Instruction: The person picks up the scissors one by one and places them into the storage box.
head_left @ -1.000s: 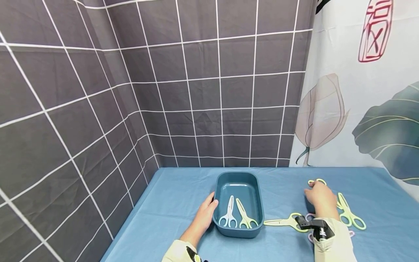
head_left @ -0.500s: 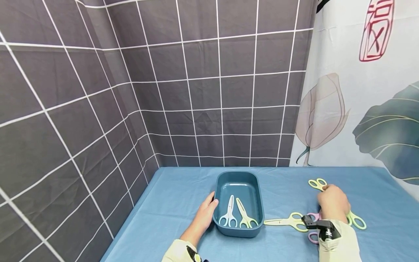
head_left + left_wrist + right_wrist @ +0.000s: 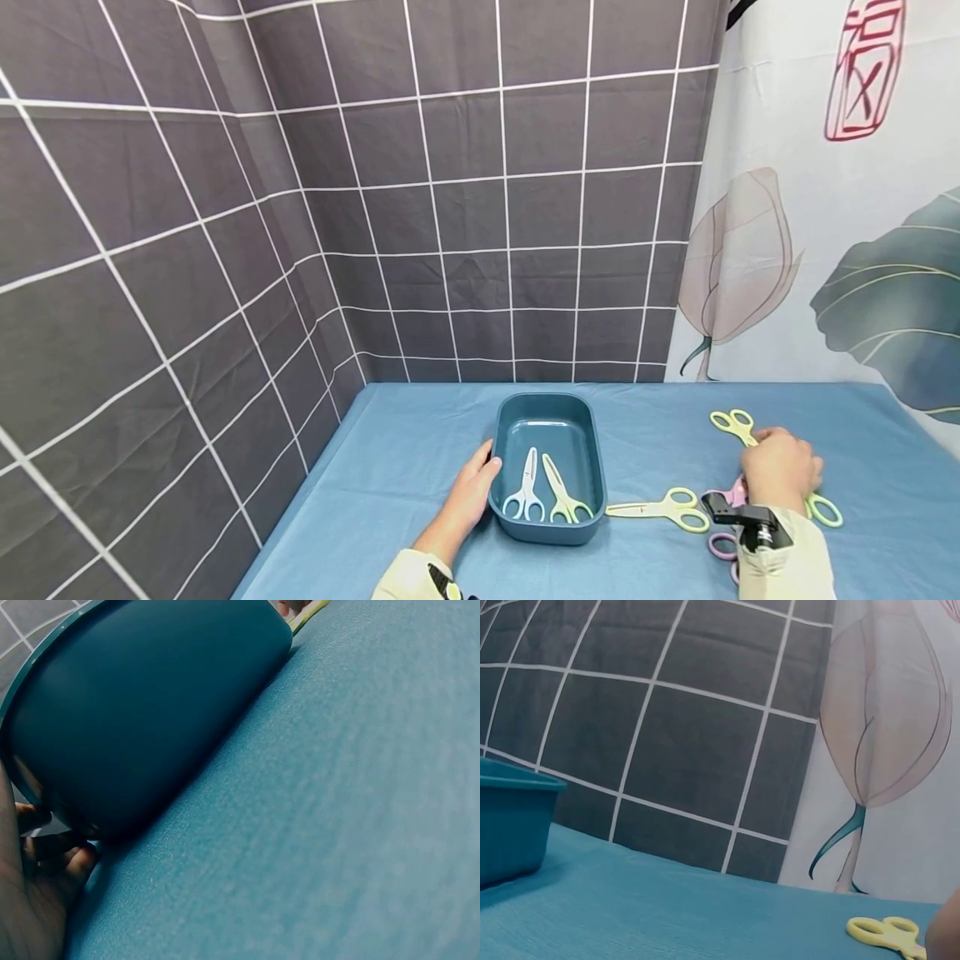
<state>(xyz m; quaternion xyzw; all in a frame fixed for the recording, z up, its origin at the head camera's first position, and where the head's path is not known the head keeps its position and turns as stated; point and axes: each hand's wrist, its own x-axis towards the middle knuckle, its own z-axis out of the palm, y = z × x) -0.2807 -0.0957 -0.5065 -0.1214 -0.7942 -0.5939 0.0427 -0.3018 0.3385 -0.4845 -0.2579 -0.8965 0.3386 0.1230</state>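
Observation:
My left hand (image 3: 471, 487) holds the left side of a blue rectangular box (image 3: 546, 535), its thumb at the rim. In the left wrist view, curled fingers (image 3: 79, 862) lie by the box's lower corner. Inside the box are white scissors (image 3: 527, 483) and yellow-green scissors (image 3: 562, 493). On the right, my right hand (image 3: 782, 468) is over two pairs of yellow-green scissors; the handles of one (image 3: 732, 422) show behind it, those of the other (image 3: 825, 510) on its right. Its fingertips are hidden, so any grip is unclear.
Another pair of yellow-green scissors (image 3: 667, 508) lies just right of the box, blades toward it. Pink (image 3: 733, 492) and purple (image 3: 722, 547) scissor handles show partly beneath the right wrist. Blue cloth (image 3: 420, 417) covers the table; a dark gridded curtain (image 3: 465, 208) hangs behind.
My right hand has moved right, away from the handles of the back yellow-green scissors and over the pair farther right. My left hand and the box have stayed in place.

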